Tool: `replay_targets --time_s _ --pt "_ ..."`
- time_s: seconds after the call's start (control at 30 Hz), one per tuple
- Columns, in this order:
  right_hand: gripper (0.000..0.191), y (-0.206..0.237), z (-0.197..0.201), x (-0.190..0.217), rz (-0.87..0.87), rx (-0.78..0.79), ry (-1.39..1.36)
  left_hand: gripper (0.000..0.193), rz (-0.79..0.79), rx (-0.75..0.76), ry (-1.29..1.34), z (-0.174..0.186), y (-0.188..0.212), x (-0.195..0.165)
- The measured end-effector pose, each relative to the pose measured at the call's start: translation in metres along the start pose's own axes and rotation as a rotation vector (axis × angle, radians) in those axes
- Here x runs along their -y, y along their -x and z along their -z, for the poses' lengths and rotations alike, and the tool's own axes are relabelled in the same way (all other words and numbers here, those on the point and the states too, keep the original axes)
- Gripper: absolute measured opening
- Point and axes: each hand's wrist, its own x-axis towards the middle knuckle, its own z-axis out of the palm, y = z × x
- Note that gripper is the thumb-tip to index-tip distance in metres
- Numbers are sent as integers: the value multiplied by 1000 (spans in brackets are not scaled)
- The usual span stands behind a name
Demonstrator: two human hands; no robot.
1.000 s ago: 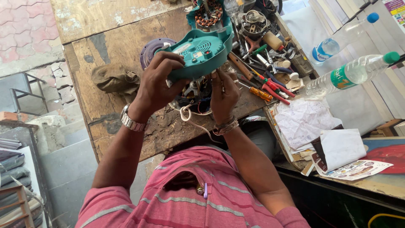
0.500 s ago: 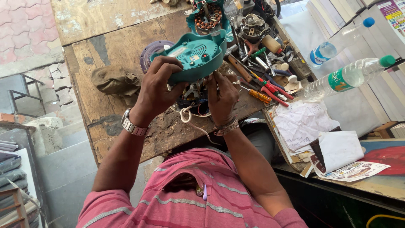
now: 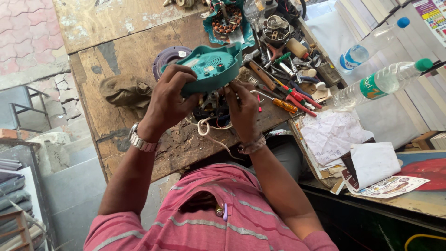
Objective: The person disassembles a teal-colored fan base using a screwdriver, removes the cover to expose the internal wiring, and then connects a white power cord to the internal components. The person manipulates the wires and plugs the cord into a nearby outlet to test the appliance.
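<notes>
A teal plastic housing (image 3: pixel 211 69) is held up above the worn wooden bench (image 3: pixel 125 42), tilted, with dark motor parts and wires (image 3: pixel 211 106) showing just under it. The left hand (image 3: pixel 169 100) grips the housing's near edge, fingers curled over the top and thumb below. The right hand (image 3: pixel 242 107) is at its underside beside the motor parts, fingers bent in; whether they pinch anything cannot be told. A white cord (image 3: pixel 209 132), knotted, hangs from the unit towards the person's striped shirt (image 3: pixel 223 218). A purple disc (image 3: pixel 169 56) lies on the bench behind the housing, a brown rag (image 3: pixel 124 90) to the left. To the right lie screwdrivers and pliers (image 3: pixel 290 95), further off two plastic bottles (image 3: pixel 378 83) and crumpled papers (image 3: pixel 332 135).
</notes>
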Motion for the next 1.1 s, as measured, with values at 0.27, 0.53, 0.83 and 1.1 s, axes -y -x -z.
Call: replay_targets --time_s 0.27,0.53,0.83,1.1 --pt "25 18 22 -14 -43 88 -127 37 20 1 40 5 -1 10" --pt "22 15 36 -7 15 5 180 38 48 5 125 10 -8 14" --pt "18 19 50 -20 -416 58 -191 39 70 27 131 12 -8 18" --pt "22 21 62 -37 -696 94 -1152 40 52 21 133 15 -6 19"
